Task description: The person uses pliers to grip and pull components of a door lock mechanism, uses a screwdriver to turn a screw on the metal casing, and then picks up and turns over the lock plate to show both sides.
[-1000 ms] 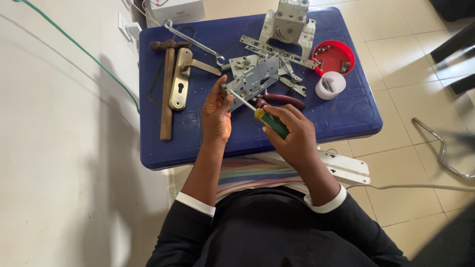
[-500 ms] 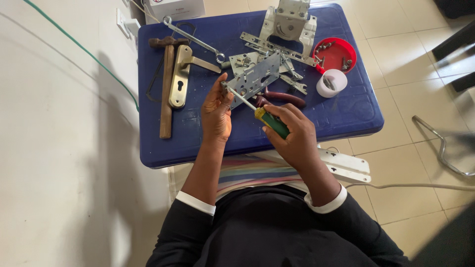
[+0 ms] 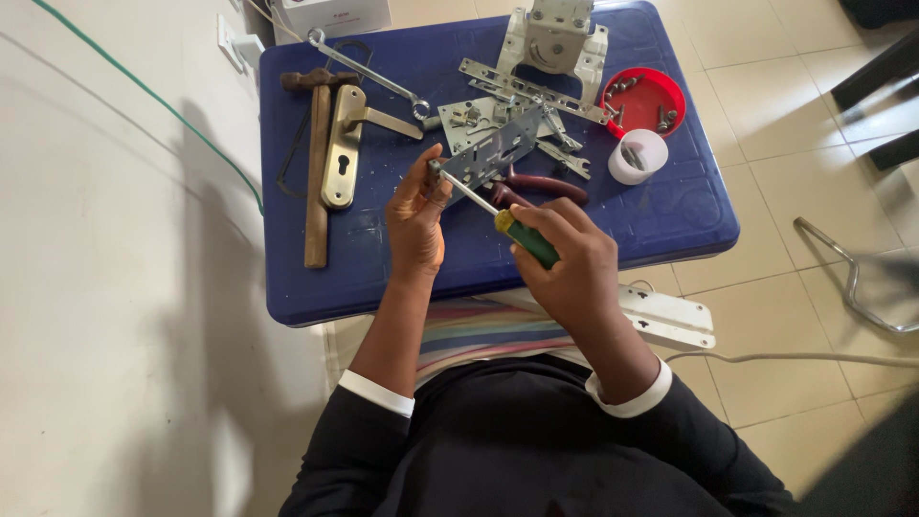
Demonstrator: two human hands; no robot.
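My left hand (image 3: 416, 215) grips the near end of a grey metal lock body (image 3: 493, 151), holding it tilted above the blue table (image 3: 661, 220). My right hand (image 3: 565, 258) is closed around a screwdriver with a green and yellow handle (image 3: 526, 239). Its shaft runs up and left, and the tip meets the lock body next to my left fingers. Pliers with dark red handles (image 3: 541, 185) lie on the table just under the lock body.
On the table lie a wooden-handled hammer (image 3: 316, 163), a brass door handle plate (image 3: 343, 144), a long spanner (image 3: 369, 75), loose metal lock plates (image 3: 536, 91), a red lid of screws (image 3: 643, 101) and a white cup (image 3: 637, 156). A white bracket (image 3: 670, 318) lies on the floor tiles.
Both hands keep their grip and stay in much the same place. The lock body and screwdriver have barely shifted.
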